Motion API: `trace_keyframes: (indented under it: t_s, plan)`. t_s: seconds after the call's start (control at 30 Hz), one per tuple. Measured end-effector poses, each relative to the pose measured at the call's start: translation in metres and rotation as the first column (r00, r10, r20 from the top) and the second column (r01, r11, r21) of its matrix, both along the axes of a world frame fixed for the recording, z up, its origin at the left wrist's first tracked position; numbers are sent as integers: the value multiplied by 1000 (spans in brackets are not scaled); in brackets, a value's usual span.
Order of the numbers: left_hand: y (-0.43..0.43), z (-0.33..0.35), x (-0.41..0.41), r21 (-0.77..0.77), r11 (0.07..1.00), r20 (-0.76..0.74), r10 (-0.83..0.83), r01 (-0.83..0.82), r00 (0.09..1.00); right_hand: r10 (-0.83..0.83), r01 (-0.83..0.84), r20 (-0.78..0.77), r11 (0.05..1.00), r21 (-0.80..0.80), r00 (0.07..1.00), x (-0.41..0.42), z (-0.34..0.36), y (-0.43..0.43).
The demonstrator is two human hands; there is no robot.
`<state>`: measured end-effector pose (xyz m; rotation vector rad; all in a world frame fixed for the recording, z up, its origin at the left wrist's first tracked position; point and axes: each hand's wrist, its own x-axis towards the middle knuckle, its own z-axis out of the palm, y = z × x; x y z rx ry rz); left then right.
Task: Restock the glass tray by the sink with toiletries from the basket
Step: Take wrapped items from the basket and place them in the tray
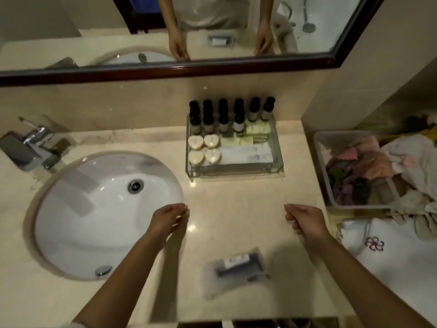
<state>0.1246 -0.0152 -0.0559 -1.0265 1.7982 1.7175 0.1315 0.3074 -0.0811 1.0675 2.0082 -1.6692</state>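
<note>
The glass tray (236, 170) stands on the counter against the back wall, right of the sink. It holds several dark-capped bottles (223, 119), heart-shaped soaps (204, 149) and flat white and pale green packets (248, 147). My left hand (169, 220) hovers at the sink's right rim, fingers loosely curled, holding nothing. My right hand (306, 220) hangs over the counter near its right edge, fingers loosely curled and empty. Both hands are well in front of the tray. A clear plastic basket (324, 162) with cloths and soft items sits off the counter's right side.
A round white sink (94, 209) with a chrome faucet (35, 147) fills the left. A small glass dish (238, 266) with a packet lies near the counter's front edge. A mirror (165, 31) spans the wall. White embroidered fabric (390, 256) lies at lower right.
</note>
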Motion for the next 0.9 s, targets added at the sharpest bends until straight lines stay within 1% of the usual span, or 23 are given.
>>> trace_keyframes:
  t_s: [0.1, 0.17, 0.23, 0.33, 0.37, 0.4, 0.47, 0.5, 0.53, 0.57, 0.63, 0.73, 0.8, 0.9]
  plan:
    - [-8, 8, 18, -36, 996, 10, -75, 76, 997, 97, -99, 47, 995, 32, 994, 19, 7, 5]
    - [-8, 14, 30, -88, 986, 9, -142, 142, 990, 153, -155, 63, 987, 31, 986, 30, 12, 5]
    - [-4, 21, 43, -130, 967, 18, -219, 220, 975, 203, -207, 85, 978, 33, 975, 42, 17, 3]
    - [10, 24, 63, -144, 928, 24, -345, 345, 938, 243, -246, 108, 969, 14, 964, 59, 22, -5]
    - [16, 23, 69, -184, 894, 40, -408, 408, 912, 256, -258, 116, 966, 5, 960, 64, 23, -8]
    - [21, 19, 77, -257, 832, 75, -491, 492, 868, 272, -274, 125, 962, -6, 954, 70, 24, -12]
    - [30, 11, 90, -408, 643, 189, -635, 648, 749, 304, -304, 144, 952, -24, 942, 81, 21, -21]
    - [34, 7, 97, -460, 548, 237, -683, 699, 691, 320, -320, 154, 947, -22, 935, 86, 18, -25]
    - [37, 3, 102, -496, 467, 261, -723, 732, 639, 338, -341, 164, 940, -10, 927, 90, 15, -29]
    - [40, 0, 109, -520, 409, 262, -760, 750, 595, 358, -365, 174, 931, 6, 917, 94, 11, -33]
    - [48, -1, 121, -546, 330, 232, -823, 770, 518, 378, -388, 182, 921, 22, 908, 101, 6, -41]
    - [61, -4, 134, -594, 213, 257, -864, 776, 434, 368, -378, 164, 925, 29, 915, 105, 3, -52]
    - [70, -10, 139, -647, 170, 263, -865, 743, 427, 338, -347, 157, 938, 28, 928, 105, 4, -56]
    - [82, -19, 142, -718, 169, 239, -851, 675, 467, 253, -254, 150, 967, -9, 956, 101, 3, -59]
